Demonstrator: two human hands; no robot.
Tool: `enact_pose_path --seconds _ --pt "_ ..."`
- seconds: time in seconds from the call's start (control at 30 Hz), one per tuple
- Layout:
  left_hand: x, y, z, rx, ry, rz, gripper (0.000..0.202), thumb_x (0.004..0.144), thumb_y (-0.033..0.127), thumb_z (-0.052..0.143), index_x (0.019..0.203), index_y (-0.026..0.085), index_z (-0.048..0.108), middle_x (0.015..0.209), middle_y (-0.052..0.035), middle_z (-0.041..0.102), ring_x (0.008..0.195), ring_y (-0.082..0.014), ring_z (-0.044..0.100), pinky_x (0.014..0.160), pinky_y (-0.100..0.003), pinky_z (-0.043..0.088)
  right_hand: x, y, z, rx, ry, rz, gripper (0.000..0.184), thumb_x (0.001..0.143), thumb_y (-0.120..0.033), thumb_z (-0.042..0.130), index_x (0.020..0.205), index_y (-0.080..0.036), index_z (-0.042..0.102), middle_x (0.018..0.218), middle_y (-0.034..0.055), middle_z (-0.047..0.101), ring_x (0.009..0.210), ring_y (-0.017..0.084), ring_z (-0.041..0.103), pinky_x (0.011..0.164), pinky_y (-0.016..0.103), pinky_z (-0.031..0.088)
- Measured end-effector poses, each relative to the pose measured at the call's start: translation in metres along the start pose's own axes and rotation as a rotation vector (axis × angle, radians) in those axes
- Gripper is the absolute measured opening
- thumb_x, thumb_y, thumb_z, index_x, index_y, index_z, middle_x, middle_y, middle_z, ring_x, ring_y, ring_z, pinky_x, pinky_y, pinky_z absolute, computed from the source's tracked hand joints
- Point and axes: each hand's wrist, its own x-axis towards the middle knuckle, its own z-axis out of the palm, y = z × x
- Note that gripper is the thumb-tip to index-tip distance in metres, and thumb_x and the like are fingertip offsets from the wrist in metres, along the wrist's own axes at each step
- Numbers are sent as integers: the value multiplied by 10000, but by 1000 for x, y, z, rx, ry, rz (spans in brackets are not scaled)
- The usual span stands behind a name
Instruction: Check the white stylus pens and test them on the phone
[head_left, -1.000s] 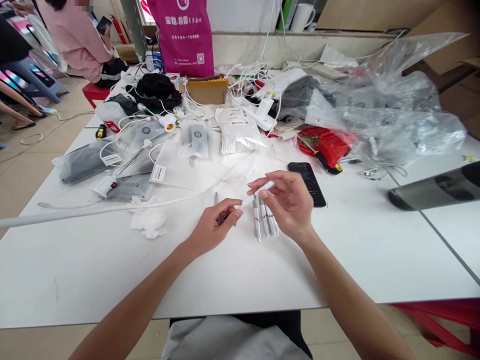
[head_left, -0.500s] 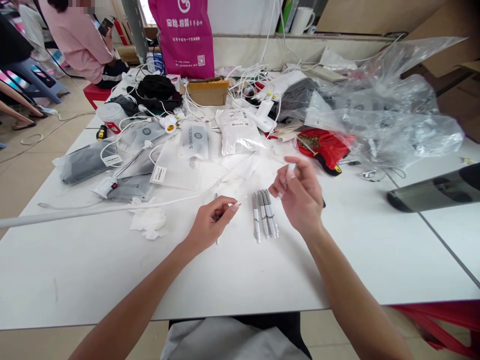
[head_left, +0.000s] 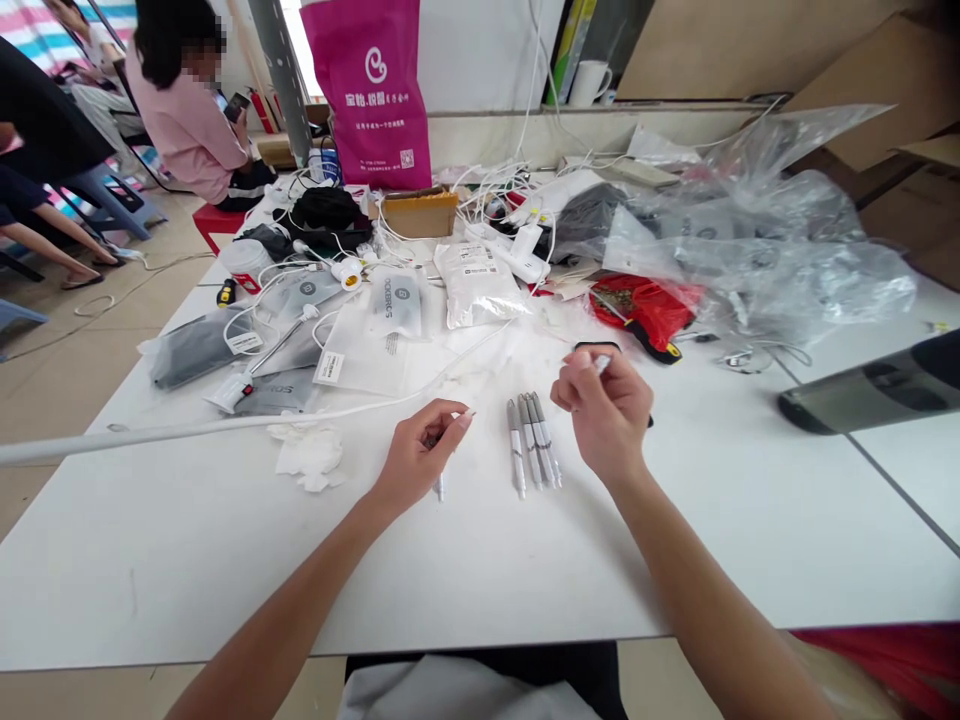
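Silver-and-white pens (head_left: 538,440) lie between the separated hands: the left hand (head_left: 421,452) pinches its fingertips together, contents unclear; the right hand (head_left: 606,415) clasps a small white piece (head_left: 602,364).

Phone (head_left: 598,346) largely behind right hand (head_left: 607,415); white piece (head_left: 602,364) in its grip partly covered; pen (head_left: 441,489) largely behind left hand (head_left: 421,450); anything pinched there too small to tell; tumbler (head_left: 874,387) cut by right edge

There are four grouped pens (head_left: 531,443), two yellow-black handles (head_left: 226,293), one magenta bag (head_left: 371,90) and one mug (head_left: 587,83).
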Motion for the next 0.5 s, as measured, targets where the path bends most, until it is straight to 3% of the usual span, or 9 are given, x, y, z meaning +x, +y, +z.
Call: enact_pose_path --seconds 0.07,0.2,0.37,0.5 --pt "0 1 -1 -6 19 7 359 1023 561 669 1061 209 723 704 26 465 645 -123 424 576 -254 367 6 -1 -2 84 29 4 332 989 -544 749 924 -246 619 629 -83 359 506 88 329 504 257 343" --pt "1 0 -1 2 14 15 344 1024 545 677 1061 207 726 716 24 474 656 -122 440 588 -252 380 1 2 2 89 -30 56 319 977 -530 769 933 -241 640 638 -75 393 529 94 365 523 262 357" --pt "1 -7 1 55 -5 25 346 1024 547 680 1078 209 737 723 31 482 636 -111 431 581 -253 347 -22 5 16 -190 -285 92 317 996 -537 733 974 -222 708 736 -20 560 634 122 476 576 276 398" --pt "1 -8 2 66 -23 27 329 1029 528 682 1074 207 741 723 36 479 633 -105 417 588 -253 335 -29 2 23 -264 -425 102 318 1011 -537 707 983 -220 708 751 -17 570 643 124 452 572 276 373"
